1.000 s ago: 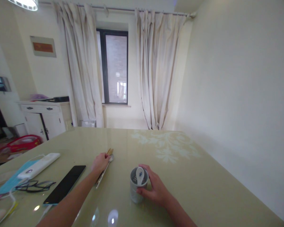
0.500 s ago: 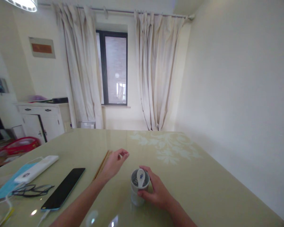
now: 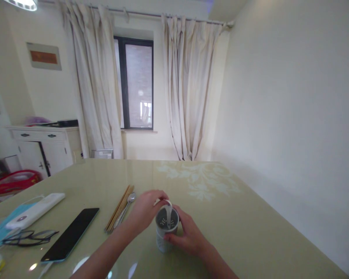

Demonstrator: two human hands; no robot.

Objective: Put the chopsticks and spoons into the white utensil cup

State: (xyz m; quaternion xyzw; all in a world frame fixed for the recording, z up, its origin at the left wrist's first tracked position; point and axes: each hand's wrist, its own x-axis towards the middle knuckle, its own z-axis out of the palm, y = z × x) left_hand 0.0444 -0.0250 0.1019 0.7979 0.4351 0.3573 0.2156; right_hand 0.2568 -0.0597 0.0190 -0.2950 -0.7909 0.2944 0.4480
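Free passage is offered across the worktop (image 3: 244, 232) right of the right hand (image 3: 189, 229); leftward, the way is obstructed by chopsticks (image 3: 118, 209), metal spoon (image 3: 131, 198) and phone (image 3: 71, 235).

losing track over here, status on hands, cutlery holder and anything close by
Left hand pinching white soup spoon, lower end inside cutlery holder. Right hand around holder's side. Wooden chopsticks and metal spoon lying left.
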